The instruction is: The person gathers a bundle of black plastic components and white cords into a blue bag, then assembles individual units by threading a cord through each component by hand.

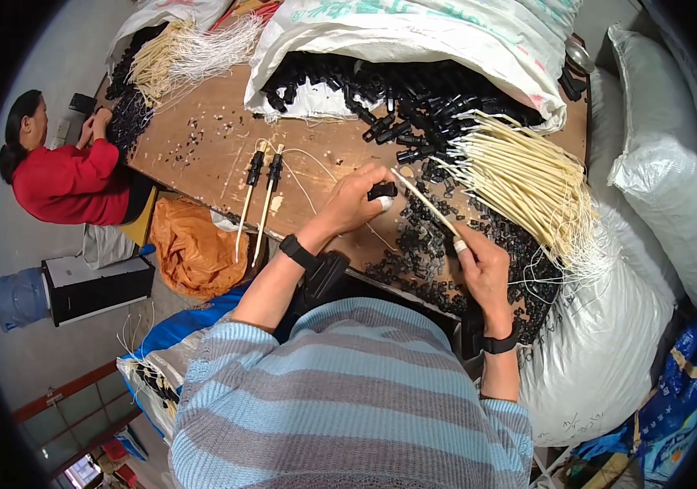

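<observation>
My left hand (351,202) is closed around a short black plastic fitting (382,191) over the table. In my right hand (487,270) is a thin cream-coloured rod (428,200), pinched near its lower end. Its pale tip slants up and left toward the left hand, close to the fitting; whether they touch I cannot tell. Small black plastic parts (426,253) lie heaped below the rod. To the left, two cream rods with black fittings (270,181) rest on the table near its edge. A large bundle of similar rods (532,183), trailing white strings, lies right of my hands.
A white woven sack (413,41) spills black fittings (401,130) onto the wooden table (193,167). Stuffed white sacks (609,342) crowd the right side. A person in red (71,183) works at the table's far left, near an orange sack (193,244).
</observation>
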Available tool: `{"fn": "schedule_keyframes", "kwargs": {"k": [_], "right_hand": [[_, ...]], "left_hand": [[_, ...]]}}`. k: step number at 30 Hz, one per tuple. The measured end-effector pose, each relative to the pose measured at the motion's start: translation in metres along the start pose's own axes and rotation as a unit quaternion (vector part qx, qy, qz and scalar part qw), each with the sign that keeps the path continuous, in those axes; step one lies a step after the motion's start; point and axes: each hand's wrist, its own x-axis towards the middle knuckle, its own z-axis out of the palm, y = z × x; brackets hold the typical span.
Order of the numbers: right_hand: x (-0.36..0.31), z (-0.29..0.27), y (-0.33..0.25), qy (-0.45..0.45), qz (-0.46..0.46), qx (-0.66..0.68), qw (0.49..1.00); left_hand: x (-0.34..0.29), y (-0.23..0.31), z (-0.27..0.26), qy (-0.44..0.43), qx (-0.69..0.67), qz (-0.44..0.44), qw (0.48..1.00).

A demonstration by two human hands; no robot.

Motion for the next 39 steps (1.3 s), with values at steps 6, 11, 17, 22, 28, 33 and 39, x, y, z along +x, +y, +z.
{"fn": "schedule_keyframes", "kwargs": {"k": [6, 11, 17, 22, 28, 33, 39], "right_hand": [[0.000, 0.001, -0.015, -0.055, -0.036, -0.103, 0.993], [0.002, 0.009, -0.025, -0.018, -0.076, -0.270, 0.960], [0.006, 0.009, -0.021, 0.048, 0.027, -0.114, 0.992], [0.006, 0.006, 0.001, 0.041, 0.042, 0.251, 0.966], [0.003, 0.015, 0.000, 0.009, -0.036, 0.207, 0.978], [0.012, -0.008, -0.007, 0.182, 0.016, 0.465, 0.866], [0.008, 0.025, -0.024, -0.016, -0.068, -0.093, 0.993]], "left_hand": [[-0.001, 0.007, 0.001, -0.064, 0.050, 0.027, 0.996], [-0.003, 0.004, 0.018, 0.002, 0.090, 0.231, 0.969], [-0.014, 0.064, 0.012, -0.058, 0.259, 0.225, 0.938], [-0.025, 0.030, 0.019, -0.018, 0.188, 0.148, 0.971], [-0.024, -0.002, 0.018, 0.019, 0.035, -0.130, 0.991], [-0.025, -0.003, 0.016, -0.006, -0.114, -0.246, 0.962], [-0.013, 0.044, 0.033, -0.023, -0.298, -0.239, 0.924]]}}
